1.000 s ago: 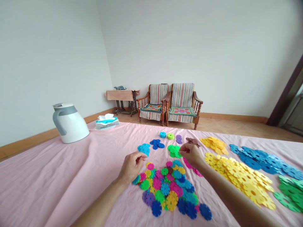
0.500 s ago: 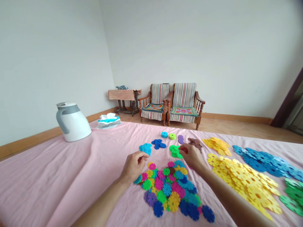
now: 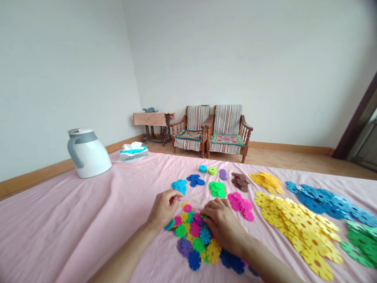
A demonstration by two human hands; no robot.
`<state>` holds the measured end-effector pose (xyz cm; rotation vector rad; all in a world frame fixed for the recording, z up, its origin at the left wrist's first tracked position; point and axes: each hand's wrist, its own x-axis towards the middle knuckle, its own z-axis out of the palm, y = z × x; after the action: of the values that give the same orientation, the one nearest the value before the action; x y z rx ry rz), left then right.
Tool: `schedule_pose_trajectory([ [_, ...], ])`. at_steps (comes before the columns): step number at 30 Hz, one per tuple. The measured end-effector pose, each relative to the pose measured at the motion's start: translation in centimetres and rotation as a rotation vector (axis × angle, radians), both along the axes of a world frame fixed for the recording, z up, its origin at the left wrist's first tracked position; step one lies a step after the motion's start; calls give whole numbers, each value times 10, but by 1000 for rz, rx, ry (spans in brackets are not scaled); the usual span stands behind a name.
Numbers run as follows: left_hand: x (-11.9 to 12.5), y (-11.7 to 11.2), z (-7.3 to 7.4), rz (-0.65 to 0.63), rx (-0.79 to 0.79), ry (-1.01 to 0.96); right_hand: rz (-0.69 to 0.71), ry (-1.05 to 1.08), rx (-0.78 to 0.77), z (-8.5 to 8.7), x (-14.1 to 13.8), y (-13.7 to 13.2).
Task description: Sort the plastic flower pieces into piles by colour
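Observation:
Over the mixed pile of flower-shaped plastic discs (image 3: 195,228), my right hand (image 3: 222,221) is bent down, its fingertips closed on a green disc (image 3: 203,215). It covers the pile's right part. My left hand (image 3: 164,207) hovers at the pile's left edge, thumb and fingers curled together; whatever may be in them is hidden. Just beyond it lies a light blue group of discs (image 3: 179,186). Sorted groups sit farther back: dark blue (image 3: 195,180), green (image 3: 217,189), purple (image 3: 223,174) and brown (image 3: 240,181). A pink group (image 3: 240,205) lies right of my right hand.
Larger heaps of yellow discs (image 3: 300,224), blue discs (image 3: 326,200) and green discs (image 3: 362,241) spread on the right. A white jug (image 3: 91,155) and a tissue box (image 3: 134,152) stand on the pink cloth (image 3: 88,220) at left. Two armchairs (image 3: 226,133) stand beyond.
My right hand has moved from beside the green group back toward me, down onto the mixed pile. The pink group it hid now shows. My left hand has barely moved.

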<state>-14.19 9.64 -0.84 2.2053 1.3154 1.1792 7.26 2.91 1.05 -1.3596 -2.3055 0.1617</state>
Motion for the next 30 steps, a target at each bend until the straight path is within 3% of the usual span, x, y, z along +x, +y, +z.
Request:
schedule_pose_trajectory([
  [5,1,0,-1,8,-2,9,-57,170,41,-10,3,7],
  [13,1,0,-1,-14,3,4,-521,287,-38,-7,50,72],
  [17,1,-1,-1,-20,-12,-10,-642,243,-131,-9,61,98],
  [24,0,0,-2,-17,3,-7,-640,187,-176,-18,53,111],
  [28,0,0,-2,-21,1,-8,-619,159,-110,-10,52,98],
  [30,1,0,-2,-22,-2,-6,-541,138,-97,-6,51,85],
])
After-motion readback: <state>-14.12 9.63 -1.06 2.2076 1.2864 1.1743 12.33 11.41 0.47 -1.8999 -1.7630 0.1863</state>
